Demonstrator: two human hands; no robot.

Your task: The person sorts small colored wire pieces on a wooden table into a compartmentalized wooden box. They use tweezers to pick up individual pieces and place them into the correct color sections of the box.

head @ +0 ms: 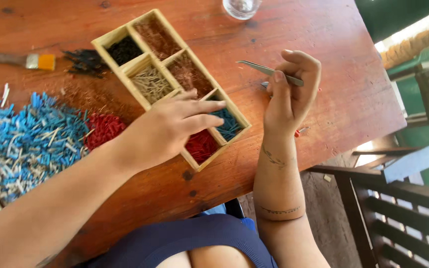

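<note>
Left hand (167, 126) lies palm down across the near end of a wooden compartment tray (106, 41), fingers stretched out flat and loose, gripping nothing; fingertips reach over the cells holding red sticks (200, 145) and dark blue sticks (229, 125). Right hand (291, 92) is raised just right of the tray, thumb and fingers pinched around metal tweezers (269, 72), whose tip points left toward the tray, held above the table and clear of it. Other cells hold black, brown and pale sticks. Tray sits at an angle on a red-brown wooden table (333, 59). Left of it: a loose pile of blue sticks (26, 141) mixed with pale ones, a small red heap (103, 129) beside that. A paintbrush (31, 60) lies at the far left; base of a glass (242, 7) at the far edge.
</note>
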